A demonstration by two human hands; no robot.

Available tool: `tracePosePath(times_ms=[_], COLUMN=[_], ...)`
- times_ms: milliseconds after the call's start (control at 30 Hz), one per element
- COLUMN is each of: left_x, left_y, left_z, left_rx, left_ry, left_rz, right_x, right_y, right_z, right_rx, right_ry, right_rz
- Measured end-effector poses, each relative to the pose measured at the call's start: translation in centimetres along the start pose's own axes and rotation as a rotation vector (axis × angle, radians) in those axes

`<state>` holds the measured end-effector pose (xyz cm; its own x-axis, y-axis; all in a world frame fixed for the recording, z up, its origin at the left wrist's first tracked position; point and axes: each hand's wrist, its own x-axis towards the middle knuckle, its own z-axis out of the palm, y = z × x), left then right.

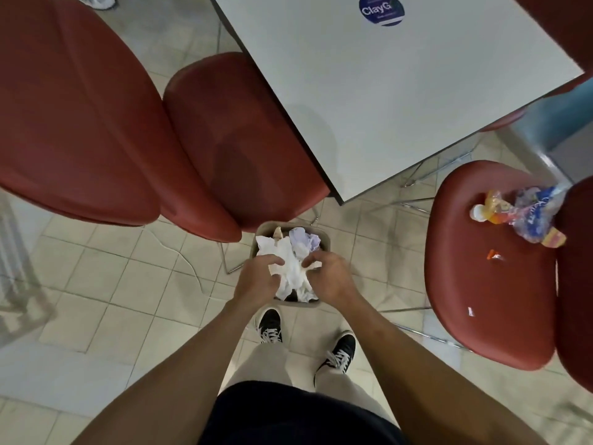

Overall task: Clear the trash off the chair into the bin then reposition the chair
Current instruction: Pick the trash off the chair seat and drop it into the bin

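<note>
A small grey bin [324, 236] stands on the floor by my feet, stuffed with crumpled white paper [290, 266]. My left hand [258, 277] and my right hand [330, 274] are both over the bin, fingers curled on the white paper from either side. To the right, a red chair [481, 284] carries trash: a crumpled clear and blue plastic wrapper [532, 213], an orange and yellow packet [494, 207] with a white cap, a small orange scrap [492, 254] and a tiny white scrap [470, 311].
A white table [385, 91] with a round blue sticker [381, 9] stands ahead. A second red chair [231, 139] is tucked under its left side, just behind the bin. A large red chair back [70, 123] fills the left. The floor is tiled.
</note>
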<state>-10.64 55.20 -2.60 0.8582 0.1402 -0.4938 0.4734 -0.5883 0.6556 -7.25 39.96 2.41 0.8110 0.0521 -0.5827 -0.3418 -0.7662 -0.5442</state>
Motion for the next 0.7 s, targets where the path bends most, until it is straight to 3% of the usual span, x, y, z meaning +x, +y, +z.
tracePosePath(times_ms=[133,300,700], left_x=[0.6,0.9,2.3], left_y=[-0.7,0.7,10.6], left_z=[-0.1,-0.1,5.0], left_rx=[0.02,0.053,0.146], left_ry=[-0.026,0.007,-0.132], left_rz=[-0.05,0.022,0.224], right_x=[0.3,-0.1,-0.4], right_y=[0.2,1.6,8.0], right_z=[0.1,-1.3,-9.5], right_rx=[0.043,0.111,0.216], right_ry=[0.024,0.071,0.207], right_rz=[0.035,0.107,0.101])
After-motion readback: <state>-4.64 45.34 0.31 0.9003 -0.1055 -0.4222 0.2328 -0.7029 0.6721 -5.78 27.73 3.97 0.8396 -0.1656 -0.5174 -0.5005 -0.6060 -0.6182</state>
